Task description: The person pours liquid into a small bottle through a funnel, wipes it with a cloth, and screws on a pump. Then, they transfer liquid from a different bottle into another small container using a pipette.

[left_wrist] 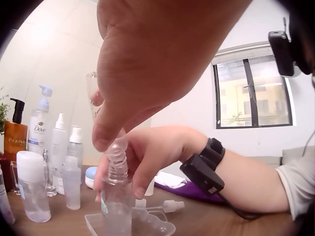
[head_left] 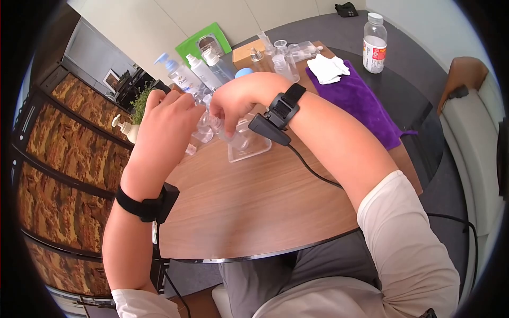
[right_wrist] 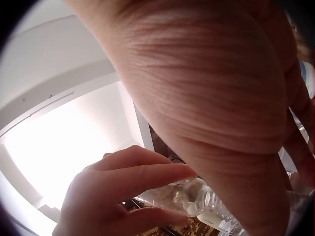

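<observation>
A clear bottle [left_wrist: 117, 211] with a ringed neck stands upright, and my right hand [head_left: 238, 98] grips it near the neck with thumb and fingers around it. Above it, my left hand [head_left: 172, 122] pinches a clear container [right_wrist: 170, 196] between thumb and fingers. This container's narrow end points down at the bottle's mouth, mostly covered by the left hand in the left wrist view. Beside the bottle lies a clear shallow tray [head_left: 249, 155] on the wooden table [head_left: 222, 212].
Behind the hands are a Dove pump bottle [left_wrist: 39, 130], an amber pump bottle [left_wrist: 15, 140], a white-capped clear bottle [left_wrist: 34, 196] and several slim bottles. A purple cloth [head_left: 360, 108] with white tissue [head_left: 326, 70] lies right. A large white-capped bottle [head_left: 375, 45] stands far right.
</observation>
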Available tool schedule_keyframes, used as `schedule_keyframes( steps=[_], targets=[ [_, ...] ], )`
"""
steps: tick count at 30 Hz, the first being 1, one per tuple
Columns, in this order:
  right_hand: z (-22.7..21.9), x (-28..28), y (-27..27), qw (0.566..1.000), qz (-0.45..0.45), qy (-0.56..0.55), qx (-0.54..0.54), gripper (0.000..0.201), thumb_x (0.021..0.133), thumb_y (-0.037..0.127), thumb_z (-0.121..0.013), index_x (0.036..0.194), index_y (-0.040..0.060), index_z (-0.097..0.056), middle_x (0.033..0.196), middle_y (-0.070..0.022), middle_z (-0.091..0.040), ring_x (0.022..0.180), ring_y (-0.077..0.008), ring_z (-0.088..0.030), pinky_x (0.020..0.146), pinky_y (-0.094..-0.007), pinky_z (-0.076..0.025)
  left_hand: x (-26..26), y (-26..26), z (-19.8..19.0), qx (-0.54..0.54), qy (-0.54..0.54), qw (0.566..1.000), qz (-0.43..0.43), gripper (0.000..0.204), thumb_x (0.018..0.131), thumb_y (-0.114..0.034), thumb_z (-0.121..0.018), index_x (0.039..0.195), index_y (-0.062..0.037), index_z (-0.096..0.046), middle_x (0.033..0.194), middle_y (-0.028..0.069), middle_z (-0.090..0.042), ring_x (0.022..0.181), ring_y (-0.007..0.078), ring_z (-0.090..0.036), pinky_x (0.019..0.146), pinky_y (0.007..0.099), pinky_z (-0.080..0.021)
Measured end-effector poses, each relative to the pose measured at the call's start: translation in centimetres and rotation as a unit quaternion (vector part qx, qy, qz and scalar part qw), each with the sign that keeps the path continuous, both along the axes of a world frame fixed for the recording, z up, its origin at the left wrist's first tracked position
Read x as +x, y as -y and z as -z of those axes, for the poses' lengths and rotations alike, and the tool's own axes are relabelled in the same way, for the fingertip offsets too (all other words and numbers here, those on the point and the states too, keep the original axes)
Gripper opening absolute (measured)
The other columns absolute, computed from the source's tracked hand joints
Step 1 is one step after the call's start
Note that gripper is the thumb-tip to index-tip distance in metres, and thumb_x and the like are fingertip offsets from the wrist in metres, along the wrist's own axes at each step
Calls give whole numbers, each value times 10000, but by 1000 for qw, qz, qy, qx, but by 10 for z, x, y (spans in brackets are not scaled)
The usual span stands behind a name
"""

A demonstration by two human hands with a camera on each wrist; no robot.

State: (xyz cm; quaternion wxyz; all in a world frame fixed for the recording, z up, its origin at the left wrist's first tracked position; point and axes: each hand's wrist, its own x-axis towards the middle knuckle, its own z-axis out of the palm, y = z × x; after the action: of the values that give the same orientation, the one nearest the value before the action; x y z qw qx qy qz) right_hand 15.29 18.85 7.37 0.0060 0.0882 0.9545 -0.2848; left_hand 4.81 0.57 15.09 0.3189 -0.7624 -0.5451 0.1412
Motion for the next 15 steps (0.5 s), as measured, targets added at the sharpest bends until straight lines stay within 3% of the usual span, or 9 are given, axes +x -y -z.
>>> schedule_keyframes(
  steps=[4,7,9,15],
  targets=[
    [-6,3,2,1000,0,17,6,435,771,310,-888,1086,43,-752,945,-61,-748,882,-234,-701,747,-399,-529,5,-3,-3,-27,-18,999,-26,381,763,-49,-809,1133,-115,-743,948,35,-670,1007,235,-623,1023,387,-409],
    [-9,6,3,999,7,32,4,445,774,309,-891,1108,48,-756,978,-65,-754,911,-230,-707,757,-395,-534,9,-2,-2,-8,44,999,-7,427,751,-57,-825,1165,-104,-731,939,46,-690,991,238,-638,1014,387,-412],
    [-8,7,2,999,16,34,1,449,776,307,-892,1120,51,-759,996,-70,-759,930,-229,-712,767,-392,-539,12,-1,-3,-2,81,996,-38,483,749,-62,-834,1213,-110,-708,939,54,-702,972,245,-651,1010,390,-414],
    [0,-6,-4,1000,-22,16,5,460,790,292,-885,1156,41,-763,1031,-91,-776,956,-243,-722,813,-395,-550,1,0,-3,-24,28,999,-16,482,750,-67,-837,1209,-123,-701,938,50,-699,957,253,-654,1001,392,-421]
  ],
)
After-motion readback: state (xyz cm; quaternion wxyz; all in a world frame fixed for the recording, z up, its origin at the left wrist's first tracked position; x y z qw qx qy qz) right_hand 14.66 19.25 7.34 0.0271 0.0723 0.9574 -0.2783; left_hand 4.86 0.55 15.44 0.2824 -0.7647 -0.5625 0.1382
